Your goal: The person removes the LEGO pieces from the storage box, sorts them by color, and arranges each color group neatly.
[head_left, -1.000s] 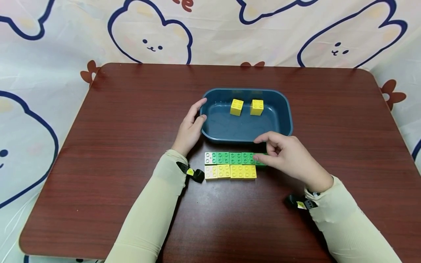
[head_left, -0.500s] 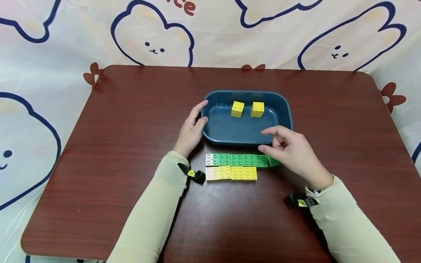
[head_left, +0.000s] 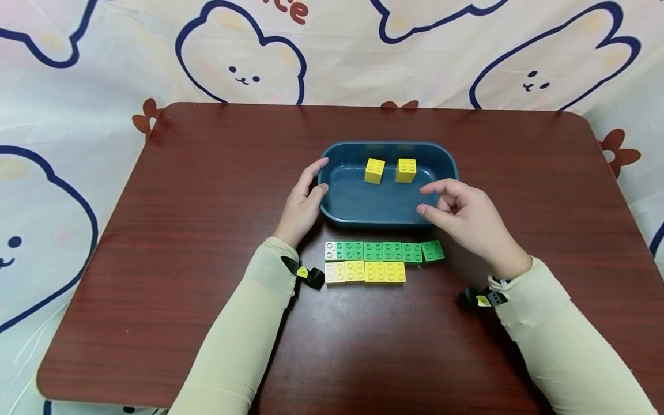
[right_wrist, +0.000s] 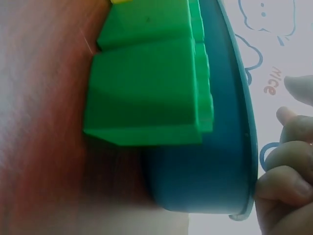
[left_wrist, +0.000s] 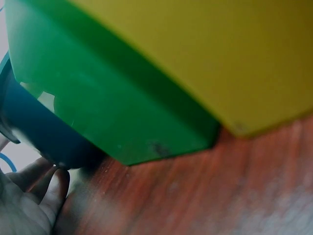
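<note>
A row of several green toy bricks [head_left: 373, 251] lies just in front of the blue plastic bin [head_left: 373, 210], with a shorter row of yellow bricks [head_left: 365, 273] against its near side. The green brick at the right end [head_left: 432, 251] sits slightly askew. My left hand [head_left: 302, 202] rests at the bin's left end, index fingertip and thumb touching its rim. Over the bin's front right corner hovers my right hand [head_left: 467, 216], thumb and index finger apart and holding nothing, other fingers curled. Inside the bin are two yellow bricks [head_left: 374, 171], set apart from each other.
The brown wooden table [head_left: 207, 190] has rounded corners, and a printed cloth [head_left: 342, 63] hangs behind it. Black wrist cameras, left [head_left: 313, 278] and right [head_left: 468, 298], sit low near the tabletop. The left one is close to the bricks.
My right hand has moved away from the green row, up and right to above the bin's right side, uncovering the end green brick. My left hand stays at the bin.
</note>
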A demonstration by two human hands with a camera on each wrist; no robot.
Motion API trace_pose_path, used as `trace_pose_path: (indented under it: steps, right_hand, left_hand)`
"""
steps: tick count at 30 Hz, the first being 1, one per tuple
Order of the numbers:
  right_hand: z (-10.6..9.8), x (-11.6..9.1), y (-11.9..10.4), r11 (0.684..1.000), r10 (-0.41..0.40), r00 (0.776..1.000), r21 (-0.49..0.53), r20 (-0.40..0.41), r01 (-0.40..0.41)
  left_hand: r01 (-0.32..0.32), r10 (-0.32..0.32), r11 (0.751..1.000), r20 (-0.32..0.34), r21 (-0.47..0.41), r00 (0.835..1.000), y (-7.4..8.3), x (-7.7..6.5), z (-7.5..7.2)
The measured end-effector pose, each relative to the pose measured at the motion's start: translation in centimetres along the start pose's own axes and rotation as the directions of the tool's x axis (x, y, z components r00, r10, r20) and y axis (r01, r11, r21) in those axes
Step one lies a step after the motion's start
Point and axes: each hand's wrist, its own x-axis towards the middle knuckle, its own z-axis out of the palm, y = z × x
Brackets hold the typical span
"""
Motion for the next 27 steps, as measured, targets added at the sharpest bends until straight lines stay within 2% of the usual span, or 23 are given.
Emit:
trace_pose_path:
  steps: [4, 10, 18, 27]
  right_hand:
    - [0.0, 0.9, -0.2, 0.999, 0.024, 1.0, -0.032, -0.004, -0.024]
    - [0.4, 2.2, -0.3, 0.993, 0.104, 0.995, -0.057, -0.006, -0.104]
    - [0.2, 3.9, 0.0, 0.978, 0.191, 0.982, -0.086, 0.011, -0.189]
    - [-0.3, 6.0, 0.2, 0.956, 0.255, 0.966, -0.156, 0.035, -0.247]
  left_hand:
    - [0.016, -0.016, 1.0, 0.003, -0.003, 1.0, 0.0, 0.0, 0.0]
    - [0.035, -0.035, 0.999, 0.013, -0.006, 0.999, 0.5, -0.1, -0.1]
    - [0.039, -0.039, 0.999, 0.026, -0.019, 0.999, 3.6, -1.4, -0.1]
    - [0.039, -0.038, 0.999, 0.023, -0.02, 0.999, 3.8, -1.6, -0.2]
